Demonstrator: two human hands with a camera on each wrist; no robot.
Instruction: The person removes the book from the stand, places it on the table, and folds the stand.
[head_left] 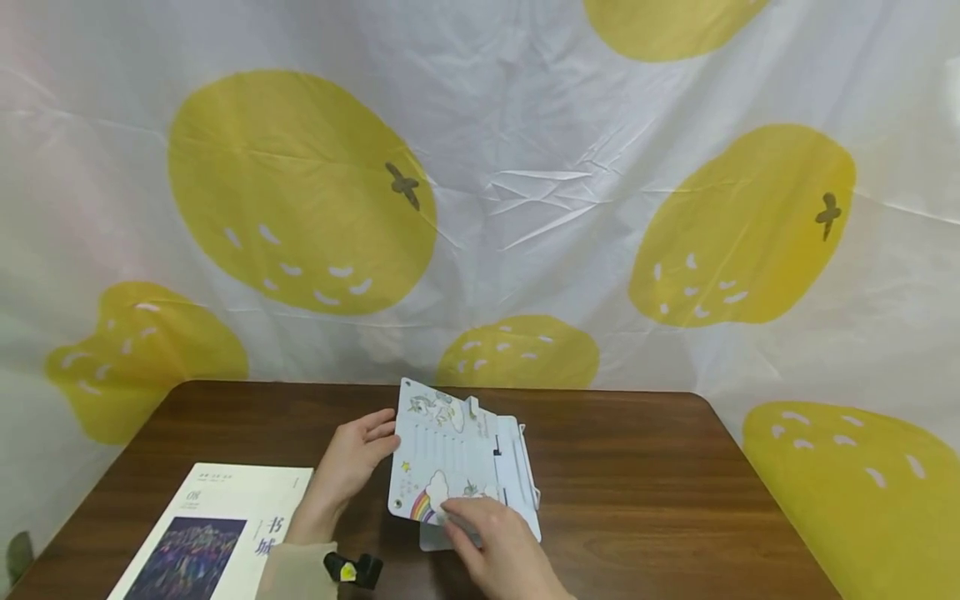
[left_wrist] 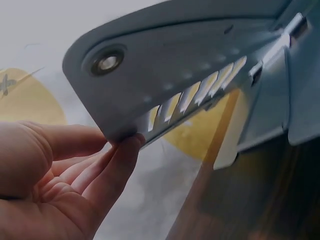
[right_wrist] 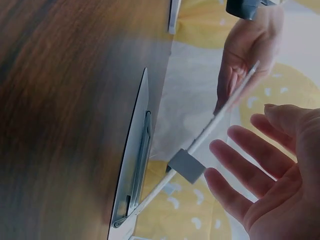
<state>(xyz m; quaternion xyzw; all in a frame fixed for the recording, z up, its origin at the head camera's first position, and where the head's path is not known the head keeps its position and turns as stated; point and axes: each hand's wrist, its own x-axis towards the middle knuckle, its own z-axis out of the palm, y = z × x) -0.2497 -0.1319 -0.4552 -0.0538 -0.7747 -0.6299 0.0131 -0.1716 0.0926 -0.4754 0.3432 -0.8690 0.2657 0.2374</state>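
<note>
A white folding book stand (head_left: 450, 458) with printed unicorns, a rainbow and a row of slots is tilted up above the table. My left hand (head_left: 357, 457) pinches the panel's left edge between thumb and fingers, and in the left wrist view the hand (left_wrist: 70, 175) grips it near a rounded corner with a metal rivet. The stand's lower panel (right_wrist: 135, 145) lies against the tabletop, hinged to the raised one. My right hand (head_left: 506, 542) is at the front of the stand. Its fingers (right_wrist: 255, 155) are spread and loosely bent beside a grey clip (right_wrist: 187, 166), holding nothing.
A white-covered book (head_left: 255, 487) with a dark picture lies on the left of the brown wooden table (head_left: 637, 500). Behind the table hangs a white cloth (head_left: 525, 208) with large yellow fruit shapes.
</note>
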